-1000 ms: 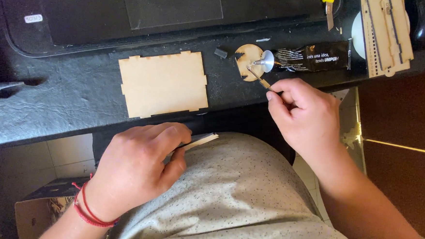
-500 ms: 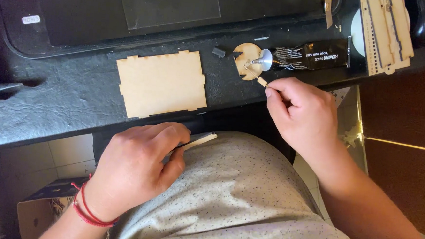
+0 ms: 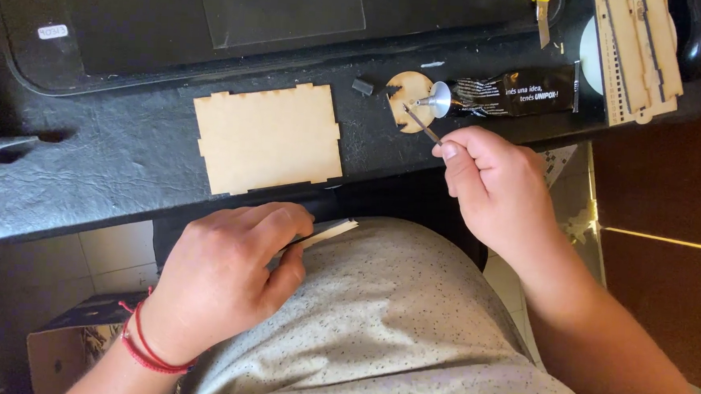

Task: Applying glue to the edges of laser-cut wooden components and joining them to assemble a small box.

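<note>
A: What does the right hand [image 3: 499,189] hold?
B: Its fingers pinch a thin stick [image 3: 423,123], tip on the small round wooden disc [image 3: 409,101] beside the black glue tube [image 3: 506,95].
A: And the left hand [image 3: 230,275]?
B: Closed around a flat pale wooden strip [image 3: 329,233], on the lap.

A black squeezable glue tube with white lettering and a silver neck [image 3: 516,95] lies on the black counter [image 3: 112,176]. A small white rectangular label [image 3: 53,31] sits far left. A printed cardboard box [image 3: 63,350] stands below, on the floor.
</note>
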